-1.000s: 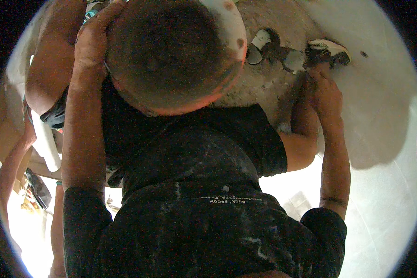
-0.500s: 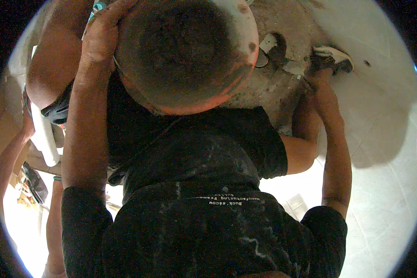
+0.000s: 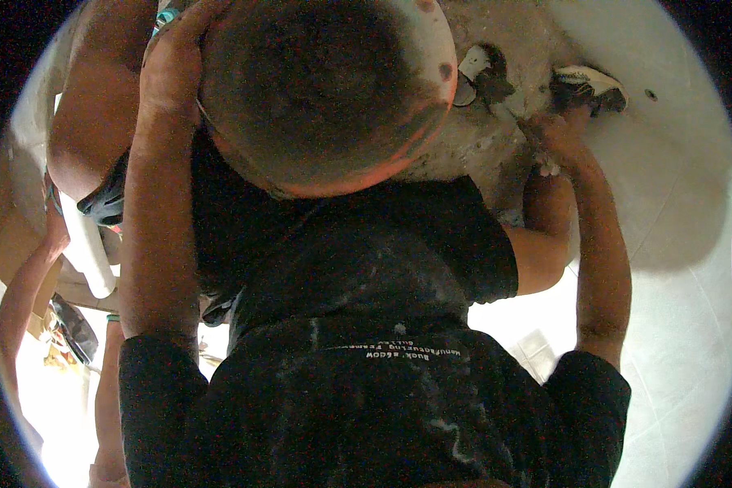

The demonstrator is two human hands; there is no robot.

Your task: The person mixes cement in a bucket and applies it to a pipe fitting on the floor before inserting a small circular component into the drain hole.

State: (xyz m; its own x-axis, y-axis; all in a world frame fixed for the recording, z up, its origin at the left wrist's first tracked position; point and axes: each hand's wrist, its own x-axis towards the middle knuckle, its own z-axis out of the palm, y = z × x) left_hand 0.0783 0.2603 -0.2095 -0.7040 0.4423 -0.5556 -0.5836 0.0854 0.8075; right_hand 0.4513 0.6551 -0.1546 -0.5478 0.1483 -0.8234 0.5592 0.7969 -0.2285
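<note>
A large round tub [image 3: 325,89], dirty grey-brown with an orange-red edge, is tilted in front of my lap. My left hand [image 3: 171,73] is closed on its left edge; the fingertips are out of sight at the top of the picture. To the right, low over the rough, dirt-covered floor, my right hand [image 3: 559,134] has its fingers curled closed. A thin, dark shape shows at its fingers, too dim to name. Just beyond that hand is a white-and-dark shoe [image 3: 594,88].
A small white-and-dark object [image 3: 478,65] lies between the tub and the shoe. Pale tiles [image 3: 667,325] cover the floor at right. At far left are a white tube-like object [image 3: 89,252], a dark bag [image 3: 75,329] and another person's arm [image 3: 24,301].
My right hand has drawn slightly back toward me, and the flat greyish shape beside it no longer shows the same way. My left hand stays on the tub; the whole view has shifted slightly.
</note>
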